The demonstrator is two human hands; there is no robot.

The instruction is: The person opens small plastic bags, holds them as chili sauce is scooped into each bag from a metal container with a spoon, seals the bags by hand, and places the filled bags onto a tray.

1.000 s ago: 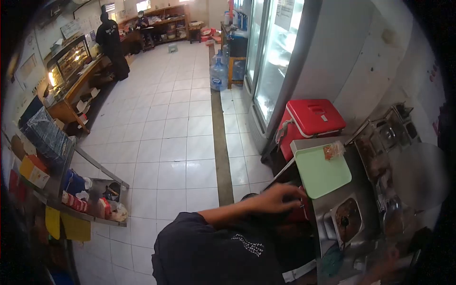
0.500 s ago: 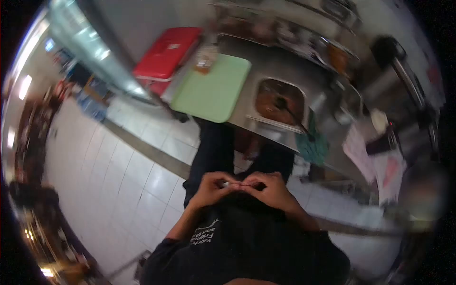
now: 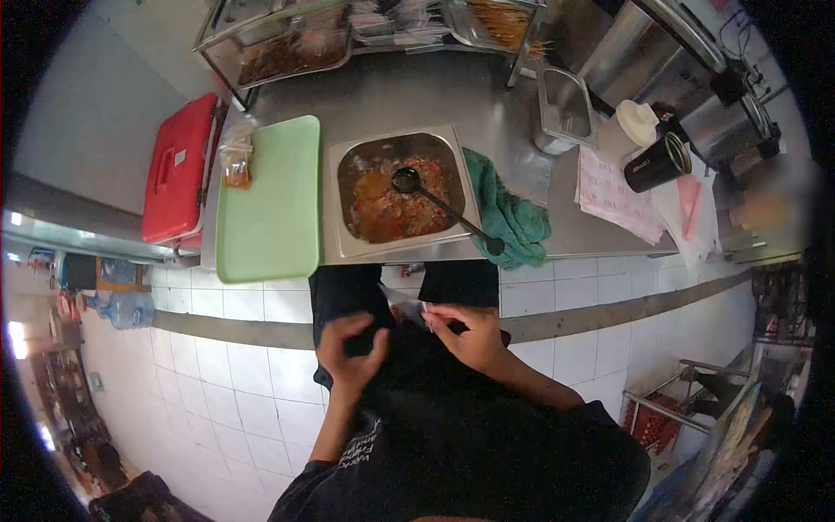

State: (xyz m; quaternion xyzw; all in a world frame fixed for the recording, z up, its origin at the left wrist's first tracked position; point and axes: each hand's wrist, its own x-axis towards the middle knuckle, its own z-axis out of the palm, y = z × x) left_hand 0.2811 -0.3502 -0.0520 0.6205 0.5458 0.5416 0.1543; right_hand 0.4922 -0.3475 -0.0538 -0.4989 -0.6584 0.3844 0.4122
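Observation:
In front of my black shirt, my right hand (image 3: 470,337) pinches a thin, translucent plastic bag (image 3: 404,301) by its edge. The bag hangs out to the left of those fingertips and looks flat. My left hand (image 3: 350,352) is apart from it, slightly blurred, with thumb and fingers spread and nothing between them. Beyond the hands, a steel pan (image 3: 334,204) on the counter holds a chunky red-brown sauce (image 3: 383,213). A black ladle (image 3: 452,213) rests in the pan, its handle sticking out over the near right rim.
Left of the pan lies a green tray (image 3: 274,209) with a small filled bag (image 3: 237,165) on it. Beside it stands a red cooler box (image 3: 180,170). To the right are a green cloth (image 3: 504,213), a steel container (image 3: 561,109), pink-printed paper (image 3: 613,196) and a black tumbler (image 3: 657,165).
My hands were joined at the fingertips; now they are apart, and the bag shows in the right hand. The view has turned, so the counter now lies straight ahead.

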